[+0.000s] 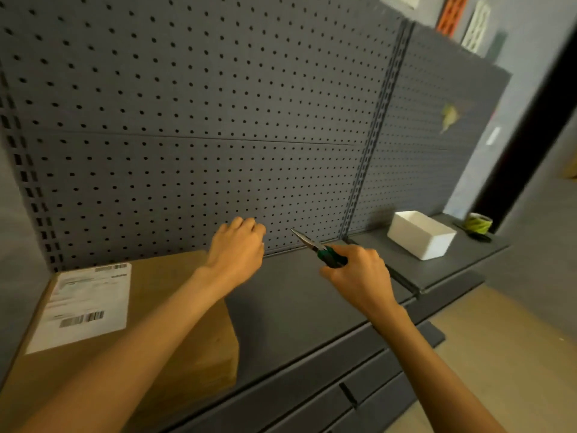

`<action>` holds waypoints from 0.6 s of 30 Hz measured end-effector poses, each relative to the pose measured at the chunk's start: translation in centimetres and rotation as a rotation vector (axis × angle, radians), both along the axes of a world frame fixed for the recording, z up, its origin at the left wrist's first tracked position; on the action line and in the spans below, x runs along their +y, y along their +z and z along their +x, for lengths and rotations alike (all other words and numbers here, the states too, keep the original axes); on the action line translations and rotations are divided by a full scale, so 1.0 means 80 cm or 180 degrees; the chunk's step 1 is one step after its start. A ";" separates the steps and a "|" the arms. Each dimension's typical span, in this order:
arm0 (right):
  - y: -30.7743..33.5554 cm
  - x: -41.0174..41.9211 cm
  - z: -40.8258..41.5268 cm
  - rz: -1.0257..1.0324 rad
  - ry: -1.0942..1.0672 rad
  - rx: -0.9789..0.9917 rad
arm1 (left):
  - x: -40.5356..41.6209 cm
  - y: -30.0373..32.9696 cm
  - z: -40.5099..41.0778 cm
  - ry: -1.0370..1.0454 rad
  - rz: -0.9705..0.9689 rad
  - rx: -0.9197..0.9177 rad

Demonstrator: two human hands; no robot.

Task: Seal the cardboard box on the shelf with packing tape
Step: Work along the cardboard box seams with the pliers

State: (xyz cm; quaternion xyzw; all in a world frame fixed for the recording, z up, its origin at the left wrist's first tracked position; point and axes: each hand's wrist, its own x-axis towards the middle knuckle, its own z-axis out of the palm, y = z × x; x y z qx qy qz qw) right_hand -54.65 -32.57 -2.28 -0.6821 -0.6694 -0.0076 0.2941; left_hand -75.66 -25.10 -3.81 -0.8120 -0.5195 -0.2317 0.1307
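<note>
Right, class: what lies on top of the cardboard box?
A white shipping label lies flat on the cardboard box. The left forearm covers part of the top, so any tape there is hidden.

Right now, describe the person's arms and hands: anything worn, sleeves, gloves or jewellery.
Both forearms are bare up to the frame edge, with no sleeve showing. The left hand and right hand wear no gloves; no ring, watch or bracelet is visible on either.

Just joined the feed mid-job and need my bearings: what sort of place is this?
Probably a stockroom or a shop's back area. A grey perforated metal back panel stands behind dark grey metal shelves, and a brown cardboard box bearing a white barcoded shipping label sits on the shelf.
</note>
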 end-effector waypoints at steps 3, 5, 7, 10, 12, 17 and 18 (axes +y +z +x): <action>0.003 -0.015 0.056 0.0029 -0.0256 0.0005 | -0.001 0.008 0.059 -0.0253 0.0094 0.0093; -0.001 -0.023 0.095 0.0032 -0.0442 -0.0021 | -0.003 0.007 0.099 -0.0391 0.0078 0.0127; -0.009 -0.033 0.142 0.0006 -0.0553 0.0021 | -0.004 0.001 0.148 -0.0487 0.0050 0.0193; -0.021 -0.044 0.201 -0.0105 -0.0641 0.0033 | -0.004 -0.012 0.210 -0.0551 -0.0050 0.0285; -0.025 -0.048 0.253 -0.0117 -0.0740 -0.0005 | -0.004 -0.011 0.261 -0.0623 -0.0055 0.0294; -0.019 -0.061 0.389 -0.0003 -0.0954 -0.0031 | 0.000 0.003 0.393 -0.0736 0.0039 0.0273; -0.015 -0.064 0.415 0.0011 -0.0980 -0.0030 | 0.000 0.005 0.419 -0.0741 0.0032 0.0261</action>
